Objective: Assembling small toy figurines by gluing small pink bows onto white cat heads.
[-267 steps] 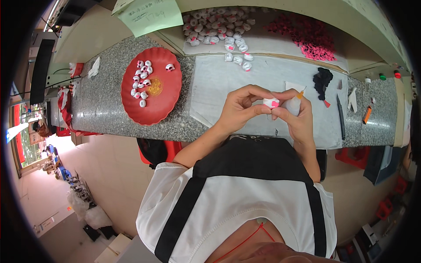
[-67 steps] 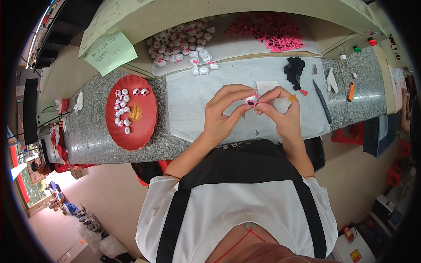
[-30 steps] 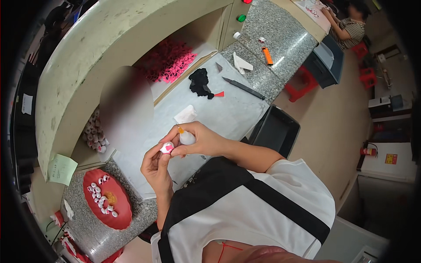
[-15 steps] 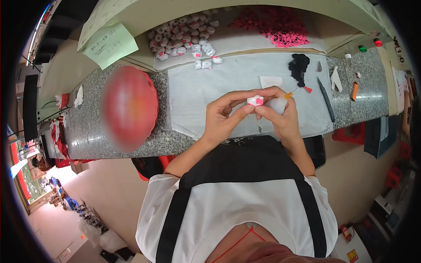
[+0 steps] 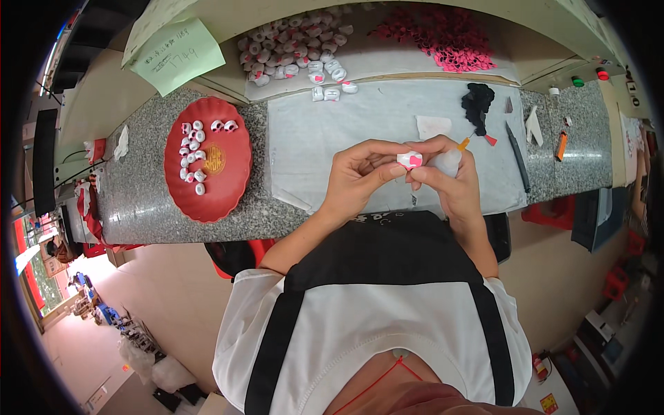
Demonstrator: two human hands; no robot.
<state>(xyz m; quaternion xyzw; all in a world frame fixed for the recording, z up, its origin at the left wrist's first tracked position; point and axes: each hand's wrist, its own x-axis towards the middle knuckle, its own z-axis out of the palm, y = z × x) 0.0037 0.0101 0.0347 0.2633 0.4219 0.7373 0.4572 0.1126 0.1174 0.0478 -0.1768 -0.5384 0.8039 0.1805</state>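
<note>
Both hands meet over the white sheet, pinching a small rounded white piece [image 5: 403, 158] with a pink patch on its front. My left hand [image 5: 355, 176] closes on its left side with thumb and fingertips. From the other side my right hand [image 5: 456, 187] pinches it too, while a translucent squeeze bottle [image 5: 448, 163] with an orange needle tip [image 5: 464, 144] is tucked in the same hand. Fingers cover part of the piece and of the bottle. A small white paper [image 5: 433, 126] lies just beyond the hands.
A red scalloped plate [image 5: 232, 187] with several white-and-pink pieces stands left. White pieces [image 5: 290, 45] and pink parts [image 5: 460, 52] are heaped on the back shelf. Right of the hands lie a crumpled black lump [image 5: 477, 107], a dark pen-like tool [image 5: 517, 155] and an orange cutter [image 5: 561, 146].
The whole view has shifted slightly, and the red plate, smeared before, now shows sharply. Both hands keep their pinch on the white piece, which has barely moved.
</note>
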